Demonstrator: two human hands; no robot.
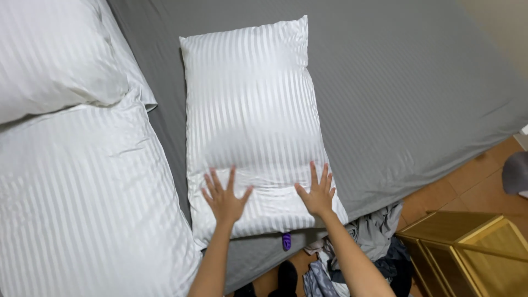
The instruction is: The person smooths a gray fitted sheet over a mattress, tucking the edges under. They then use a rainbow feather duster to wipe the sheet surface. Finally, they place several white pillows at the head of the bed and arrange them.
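Hands (225, 199) (318, 192) press pillow (250, 110) on grey bedsheet (396, 93) above tiled floor (473, 181).

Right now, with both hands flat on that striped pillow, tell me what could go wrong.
1. The white striped pillow has its near end at the edge of the grey bed; pushed by the left hand and right hand, it might slide off.
2. A small purple object hangs just below; it may get knocked down.
3. The clothes pile on the floor could trip feet.

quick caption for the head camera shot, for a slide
Both hands, left and right, pressed flat with fingers spread on a white striped pillow lying on a grey bed sheet.
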